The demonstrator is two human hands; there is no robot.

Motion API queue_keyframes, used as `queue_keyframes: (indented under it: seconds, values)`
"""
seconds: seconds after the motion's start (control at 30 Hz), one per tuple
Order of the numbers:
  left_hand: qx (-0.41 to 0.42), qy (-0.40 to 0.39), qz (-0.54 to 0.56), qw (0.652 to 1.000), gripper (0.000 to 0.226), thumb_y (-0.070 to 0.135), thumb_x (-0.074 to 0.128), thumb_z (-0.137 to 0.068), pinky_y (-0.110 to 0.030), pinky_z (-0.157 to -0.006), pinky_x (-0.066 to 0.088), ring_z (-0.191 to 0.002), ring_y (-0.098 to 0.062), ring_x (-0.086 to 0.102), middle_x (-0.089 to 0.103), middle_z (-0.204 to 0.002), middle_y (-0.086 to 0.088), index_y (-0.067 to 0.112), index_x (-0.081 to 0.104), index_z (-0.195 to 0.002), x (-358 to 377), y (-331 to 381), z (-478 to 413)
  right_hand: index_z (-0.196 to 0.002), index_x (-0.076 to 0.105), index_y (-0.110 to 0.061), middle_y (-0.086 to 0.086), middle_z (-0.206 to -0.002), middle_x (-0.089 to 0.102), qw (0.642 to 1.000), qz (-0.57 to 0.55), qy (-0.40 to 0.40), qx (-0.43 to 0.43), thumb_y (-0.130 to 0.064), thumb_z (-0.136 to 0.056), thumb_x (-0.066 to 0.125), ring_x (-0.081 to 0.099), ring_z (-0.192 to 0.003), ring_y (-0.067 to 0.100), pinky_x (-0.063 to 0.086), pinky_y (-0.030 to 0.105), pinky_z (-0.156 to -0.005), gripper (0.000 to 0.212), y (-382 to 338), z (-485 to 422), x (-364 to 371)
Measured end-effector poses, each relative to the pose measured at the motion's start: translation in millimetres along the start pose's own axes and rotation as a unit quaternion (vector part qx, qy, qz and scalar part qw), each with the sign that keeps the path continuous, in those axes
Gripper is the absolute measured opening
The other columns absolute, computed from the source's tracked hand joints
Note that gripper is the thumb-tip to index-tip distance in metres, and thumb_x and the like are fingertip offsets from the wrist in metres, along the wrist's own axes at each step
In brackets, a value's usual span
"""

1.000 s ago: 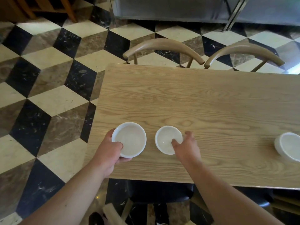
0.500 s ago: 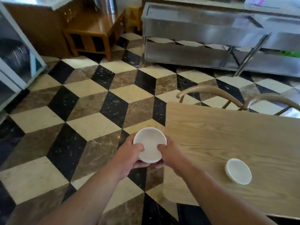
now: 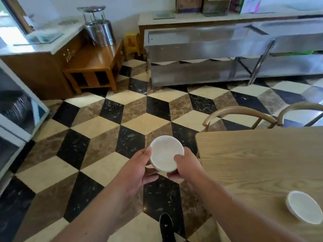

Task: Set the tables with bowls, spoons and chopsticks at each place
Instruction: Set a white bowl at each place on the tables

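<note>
Fingers (image 3: 148, 178) of the left hand (image 3: 138, 170) are curled under a white bowl (image 3: 166, 152), and the thumb lies against its left rim. We log this as a grip around the bowl, not a flat-handed carry. The right hand (image 3: 185, 165) mirrors it: the thumb hooks over the right rim into the bowl and the other fingers are tucked below, mostly hidden from us. Both forearms reach forward from the bottom of the view and meet at the bowl. The bowl is upright, held in the air over the tiled floor (image 3: 108, 123).

Just right of the right-hand fingers is the corner of a pale wooden table (image 3: 253, 163); the held bowl is off its edge, not above it. Well to the right of the fingers and nearer to us, a second bowl (image 3: 304, 206) sits on the table. Beyond the fingers to the right, two curved chair backs (image 3: 239, 110) stand at the table's far side. Below the fingers we see one dark shoe (image 3: 167, 226) on the floor.

Writing: boxes (image 3: 189, 4) on the steel counter (image 3: 201, 48) far beyond the fingers carry print, too blurred for us to read.
</note>
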State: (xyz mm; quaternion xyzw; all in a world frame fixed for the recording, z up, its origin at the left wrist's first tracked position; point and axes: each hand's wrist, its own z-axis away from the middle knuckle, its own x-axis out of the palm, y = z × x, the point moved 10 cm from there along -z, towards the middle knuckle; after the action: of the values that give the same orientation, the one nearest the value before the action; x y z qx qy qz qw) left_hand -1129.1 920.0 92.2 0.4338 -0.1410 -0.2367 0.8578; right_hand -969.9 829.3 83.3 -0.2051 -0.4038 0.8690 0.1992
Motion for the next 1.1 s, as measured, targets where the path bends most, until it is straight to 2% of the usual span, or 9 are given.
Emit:
queue_keyframes:
  seconds: [0.13, 0.3, 0.4, 0.57, 0.63, 0.7, 0.83, 0.97, 1.1]
  values:
    - [-0.005, -0.023, -0.049, 0.999, 0.041, 0.054, 0.045, -0.110, -0.048, -0.088, 0.067, -0.109, -0.029, 0.077, 0.070, -0.130, -0.011, 0.031, 0.056, -0.142, 5, 41, -77, -0.150, 0.042, -0.024, 0.011, -0.122, 0.059, 0.997, -0.070, 0.019, 0.019, -0.013, -0.107, 0.042, 0.078, -0.084, 0.032, 0.065, 0.032, -0.057, 0.044, -28, -65, -1]
    - [-0.006, -0.044, -0.084, 0.995, 0.034, 0.050, 0.043, -0.112, -0.037, -0.074, 0.066, -0.101, -0.022, 0.081, 0.073, -0.131, -0.007, 0.038, 0.061, -0.138, 5, 120, -178, -0.142, 0.049, -0.027, 0.009, -0.113, 0.062, 0.984, -0.158, 0.031, 0.072, -0.017, -0.110, 0.046, 0.076, -0.090, 0.030, 0.069, 0.045, -0.071, 0.034, -88, -163, 7]
    - [0.007, -0.055, -0.096, 0.994, 0.031, 0.048, 0.045, -0.112, -0.045, -0.084, 0.067, -0.111, -0.025, 0.076, 0.072, -0.132, -0.005, 0.040, 0.062, -0.136, 8, 183, -224, -0.142, 0.052, -0.026, 0.008, -0.115, 0.063, 0.981, -0.177, 0.037, 0.067, -0.018, -0.107, 0.049, 0.072, -0.100, 0.030, 0.068, 0.052, -0.080, 0.036, -141, -212, 2]
    - [0.030, -0.076, -0.100, 0.992, 0.023, 0.048, 0.044, -0.111, -0.049, -0.094, 0.065, -0.117, -0.031, 0.072, 0.067, -0.133, -0.004, 0.045, 0.064, -0.122, 28, 280, -293, -0.146, 0.049, -0.021, 0.014, -0.118, 0.065, 0.975, -0.214, 0.058, 0.028, -0.020, -0.105, 0.046, 0.077, -0.095, 0.037, 0.068, 0.055, -0.078, 0.041, -234, -277, -25]
    - [0.031, -0.102, -0.103, 0.989, 0.021, 0.047, 0.044, -0.112, -0.045, -0.088, 0.066, -0.118, -0.032, 0.071, 0.067, -0.132, -0.004, 0.045, 0.064, -0.118, 43, 309, -323, -0.150, 0.046, -0.022, 0.015, -0.118, 0.066, 0.974, -0.211, 0.083, 0.026, -0.024, -0.105, 0.045, 0.078, -0.094, 0.038, 0.068, 0.055, -0.078, 0.045, -260, -302, -39]
    - [0.031, -0.142, -0.113, 0.983, 0.028, 0.046, 0.042, -0.113, -0.041, -0.083, 0.065, -0.118, -0.032, 0.072, 0.068, -0.133, -0.006, 0.041, 0.063, -0.130, 60, 333, -358, -0.152, 0.044, -0.023, 0.015, -0.118, 0.067, 0.972, -0.204, 0.110, 0.026, -0.026, -0.106, 0.043, 0.078, -0.093, 0.034, 0.068, 0.053, -0.078, 0.046, -280, -325, -56]
    - [0.041, -0.240, -0.168, 0.955, 0.035, 0.047, 0.047, -0.112, -0.044, -0.089, 0.063, -0.115, -0.026, 0.076, 0.072, -0.135, -0.005, 0.040, 0.060, -0.143, 106, 371, -422, -0.154, 0.042, -0.023, 0.011, -0.115, 0.068, 0.962, -0.184, 0.201, 0.024, -0.030, -0.112, 0.040, 0.075, -0.084, 0.025, 0.069, 0.040, -0.072, 0.043, -304, -358, -100]
    - [0.029, -0.346, -0.212, 0.914, 0.033, 0.047, 0.050, -0.111, -0.043, -0.086, 0.065, -0.103, -0.026, 0.081, 0.077, -0.125, -0.007, 0.034, 0.063, -0.138, 161, 401, -455, -0.150, 0.047, -0.026, 0.004, -0.112, 0.069, 0.932, -0.180, 0.309, 0.055, -0.034, -0.111, 0.043, 0.073, -0.096, 0.023, 0.067, 0.040, -0.085, 0.040, -310, -370, -143]
    - [0.030, -0.427, -0.256, 0.867, 0.029, 0.040, 0.047, -0.113, -0.041, -0.080, 0.065, -0.097, -0.029, 0.081, 0.078, -0.121, -0.010, 0.030, 0.062, -0.135, 219, 425, -470, -0.142, 0.047, -0.024, 0.008, -0.108, 0.068, 0.888, -0.237, 0.386, 0.074, -0.030, -0.111, 0.045, 0.072, -0.085, 0.023, 0.064, 0.031, -0.058, 0.032, -311, -364, -173]
